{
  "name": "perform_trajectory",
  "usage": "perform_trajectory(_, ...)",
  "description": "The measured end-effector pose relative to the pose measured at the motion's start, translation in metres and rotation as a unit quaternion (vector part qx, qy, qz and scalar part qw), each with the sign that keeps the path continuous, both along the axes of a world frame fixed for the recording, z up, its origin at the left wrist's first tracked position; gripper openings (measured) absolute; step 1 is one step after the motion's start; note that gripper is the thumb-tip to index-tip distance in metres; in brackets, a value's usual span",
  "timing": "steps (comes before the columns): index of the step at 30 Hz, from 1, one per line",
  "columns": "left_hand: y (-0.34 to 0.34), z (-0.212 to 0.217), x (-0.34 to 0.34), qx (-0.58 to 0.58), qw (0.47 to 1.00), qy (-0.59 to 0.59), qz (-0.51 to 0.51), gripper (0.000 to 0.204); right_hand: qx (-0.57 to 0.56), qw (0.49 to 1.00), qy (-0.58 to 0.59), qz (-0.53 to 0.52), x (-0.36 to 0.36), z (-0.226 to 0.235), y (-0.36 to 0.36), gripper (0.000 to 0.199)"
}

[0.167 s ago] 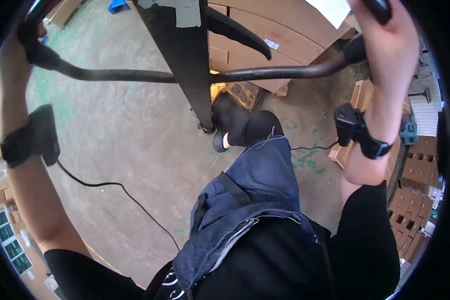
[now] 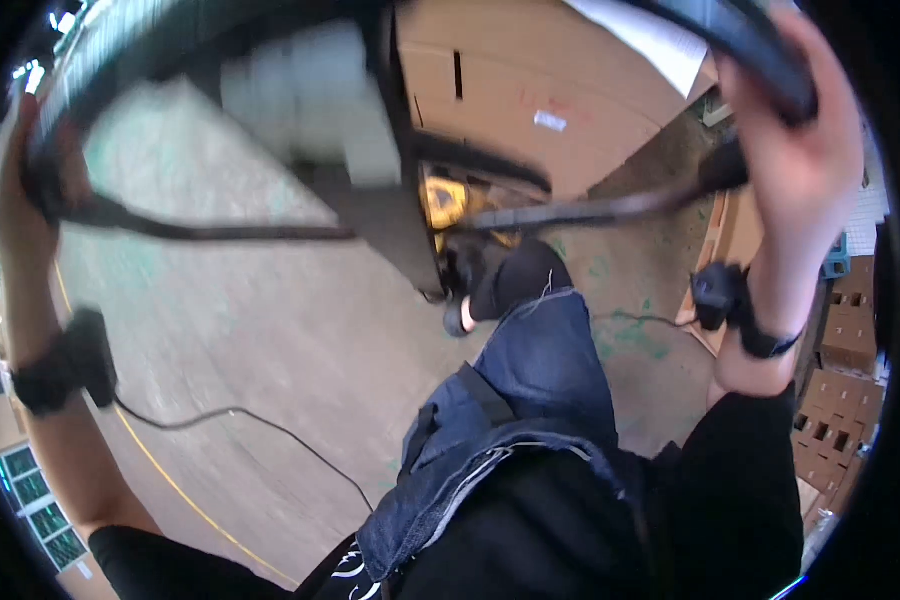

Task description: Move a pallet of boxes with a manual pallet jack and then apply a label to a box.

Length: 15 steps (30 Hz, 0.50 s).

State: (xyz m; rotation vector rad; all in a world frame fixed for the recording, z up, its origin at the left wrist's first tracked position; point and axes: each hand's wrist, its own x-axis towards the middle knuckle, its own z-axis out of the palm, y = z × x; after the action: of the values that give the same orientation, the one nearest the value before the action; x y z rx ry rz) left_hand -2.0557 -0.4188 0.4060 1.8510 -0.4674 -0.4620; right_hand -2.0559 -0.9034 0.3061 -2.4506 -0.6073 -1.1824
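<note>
Both arms reach up to the wide black loop handle of a pallet jack (image 2: 260,233), blurred by motion. My left hand (image 2: 42,170) is closed around its left side, and my right hand (image 2: 798,110) grips its right side. A black lever (image 2: 485,162) sticks out beside the handle's central shaft. Below the shaft shows the jack's yellow body (image 2: 447,203), close to my dark shoe (image 2: 458,318). Each forearm wears a black strapped device with a cable, such as the left strapped device (image 2: 68,365).
A large cardboard box (image 2: 500,90) stands just beyond the handle, a white sheet (image 2: 660,45) on top. Wooden pallet edges (image 2: 712,265) and stacked brown cartons (image 2: 838,415) line the right. A yellow floor line (image 2: 175,480) runs along the left.
The handle has swung lower in view and toward me, its crossbar now nearer my knee. Both hands still hold it. The scene has shifted slightly, and the yellow floor line shows more.
</note>
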Motion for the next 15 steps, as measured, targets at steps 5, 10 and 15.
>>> perform_trajectory(5, -0.051, -0.019, -0.028, 0.196, 0.913, -0.219, 0.284, 0.045, 0.041, 0.990, 0.067, 0.119, -0.010, 0.022, 0.033, 0.029)
perform_trajectory(10, -0.074, -0.017, -0.010, 0.154, 0.913, -0.238, 0.292, 0.046, 0.083, 0.990, 0.069, 0.095, 0.001, 0.022, 0.028, 0.031)
perform_trajectory(15, -0.078, -0.018, -0.019, 0.102, 0.919, -0.275, 0.264, 0.045, 0.095, 0.995, 0.018, 0.036, -0.026, 0.014, 0.025, 0.032)
